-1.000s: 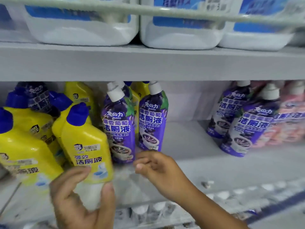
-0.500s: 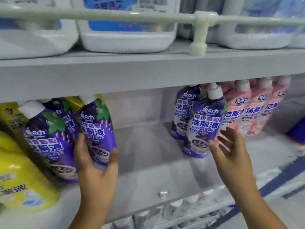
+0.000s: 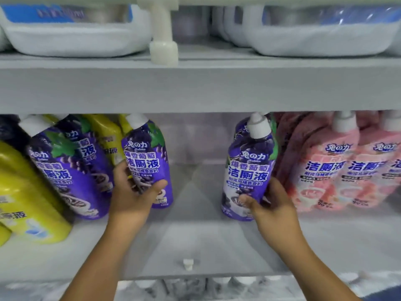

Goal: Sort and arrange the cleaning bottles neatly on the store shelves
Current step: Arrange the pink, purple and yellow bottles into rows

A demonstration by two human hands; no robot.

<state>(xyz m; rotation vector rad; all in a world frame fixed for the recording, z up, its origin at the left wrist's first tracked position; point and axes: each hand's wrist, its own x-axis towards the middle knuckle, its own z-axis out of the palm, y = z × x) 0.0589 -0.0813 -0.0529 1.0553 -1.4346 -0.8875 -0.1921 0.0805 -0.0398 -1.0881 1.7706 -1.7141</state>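
On the grey middle shelf [image 3: 199, 242], my left hand [image 3: 132, 192] grips the lower body of a purple white-capped bottle [image 3: 147, 157] at centre-left. My right hand [image 3: 269, 203] grips the base of another purple bottle [image 3: 249, 166] at centre-right, with a second purple bottle partly hidden behind it. More purple bottles [image 3: 65, 170] lean at the left, next to yellow bottles [image 3: 23, 200]. Pink bottles [image 3: 338, 166] stand in a row at the right.
A bare gap of shelf lies between the two held bottles. Large white jugs [image 3: 73, 35] sit on the upper shelf behind a white rail post [image 3: 162, 40]. A small white peg [image 3: 188, 264] stands at the shelf's front edge. White caps show on the shelf below.
My left hand has closed round the purple bottle at centre-left. My right hand, spread and apart from the right purple bottle before, now grips its base. The view has shifted right.
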